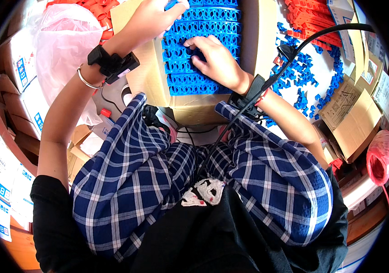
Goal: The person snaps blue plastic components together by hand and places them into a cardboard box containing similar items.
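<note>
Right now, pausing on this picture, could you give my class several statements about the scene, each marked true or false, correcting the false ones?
1. The open brown cardboard box holds rows of blue plastic pieces. True.
2. The bare right hand is over those rows. True.
3. Loose blue pieces lie left of the box. False: the loose blue pieces lie right of it.
4. The trousers are plain red. False: the trousers are blue-and-white checked cloth.

blue plastic pieces (178, 52), holed, in tight rows inside cardboard box (199, 104)
</note>
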### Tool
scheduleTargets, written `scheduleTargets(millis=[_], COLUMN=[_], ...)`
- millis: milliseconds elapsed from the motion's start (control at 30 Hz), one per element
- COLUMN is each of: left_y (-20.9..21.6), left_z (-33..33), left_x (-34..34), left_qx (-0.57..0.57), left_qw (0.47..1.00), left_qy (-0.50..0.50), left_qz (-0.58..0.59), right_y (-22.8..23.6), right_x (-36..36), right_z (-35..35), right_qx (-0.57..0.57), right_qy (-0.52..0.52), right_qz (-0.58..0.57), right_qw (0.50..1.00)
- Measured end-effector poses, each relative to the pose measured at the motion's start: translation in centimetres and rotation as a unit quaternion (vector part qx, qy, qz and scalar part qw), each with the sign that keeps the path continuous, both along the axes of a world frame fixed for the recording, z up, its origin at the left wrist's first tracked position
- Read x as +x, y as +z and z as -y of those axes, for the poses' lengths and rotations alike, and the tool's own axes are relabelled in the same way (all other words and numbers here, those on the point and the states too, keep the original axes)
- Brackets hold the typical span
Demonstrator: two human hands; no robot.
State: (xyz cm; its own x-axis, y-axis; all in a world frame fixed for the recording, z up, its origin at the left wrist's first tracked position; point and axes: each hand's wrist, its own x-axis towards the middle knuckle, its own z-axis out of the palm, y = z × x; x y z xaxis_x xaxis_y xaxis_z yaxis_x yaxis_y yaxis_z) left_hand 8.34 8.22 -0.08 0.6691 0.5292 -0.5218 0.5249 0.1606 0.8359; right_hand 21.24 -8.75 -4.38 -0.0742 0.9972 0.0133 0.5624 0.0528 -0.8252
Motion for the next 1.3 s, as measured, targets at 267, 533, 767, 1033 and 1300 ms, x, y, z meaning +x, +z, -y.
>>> scheduleTargets(millis=[267, 533, 767, 1033, 1300], left_y=[0.0, 0.0, -0.1, -1.6, -1.9], left_z=[0.0, 0.0, 0.0, 0.4, 4.2], left_x=[0.1, 0.1, 0.1, -0.8, -1.4], left_qx=[0.011, 0.024, 0.005, -0.024, -0.006], left_qw=[1.000, 1.000, 1.000, 0.999, 0.984], left_qy=[-0.003, -0.009, -0.006, -0.037, -0.177], left_qz=[-0.002, -0.001, 0.003, 0.027, 0.032], right_y=[-0.3, -0.1, -0.5, 0.7, 2.2], right_x=[0.2, -0.2, 0.1, 1.4, 2.1], right_z=[-0.3, -0.2, -0.2, -0.3, -0.4], right_qx=[-0.020, -0.018, -0.033, -0.036, 0.013], right_qy=[0.047, 0.031, 0.037, -0.135, -0.141], right_qz=[-0.027, -0.033, -0.066, -0.129, -0.111], right_qw=[0.998, 0.999, 0.997, 0.982, 0.984])
